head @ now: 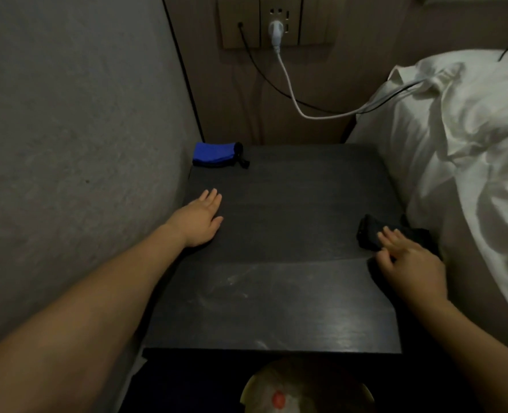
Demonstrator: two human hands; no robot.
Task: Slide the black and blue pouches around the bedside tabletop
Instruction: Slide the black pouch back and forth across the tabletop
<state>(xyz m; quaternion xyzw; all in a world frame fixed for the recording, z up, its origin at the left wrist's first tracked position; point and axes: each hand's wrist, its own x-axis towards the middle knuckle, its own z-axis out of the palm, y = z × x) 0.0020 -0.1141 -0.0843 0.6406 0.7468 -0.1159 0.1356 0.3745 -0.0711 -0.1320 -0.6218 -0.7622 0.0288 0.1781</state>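
Note:
A blue pouch [215, 154] with black trim and a short strap lies at the far left corner of the dark bedside tabletop [276, 234]. My left hand [200, 220] rests flat on the left side of the top, fingers together, a hand's length in front of the blue pouch and apart from it. A black pouch [372, 232] lies at the right edge, partly over the side. My right hand [410, 263] lies on its near end, fingers spread flat on it, covering part of it.
A grey wall [68, 129] runs close along the left edge. A bed with white linen [470, 159] borders the right. A socket panel [273, 22] on the back wall holds a white plug and cable [291, 93] and a black cable. Something round [306, 394] lies below the front edge.

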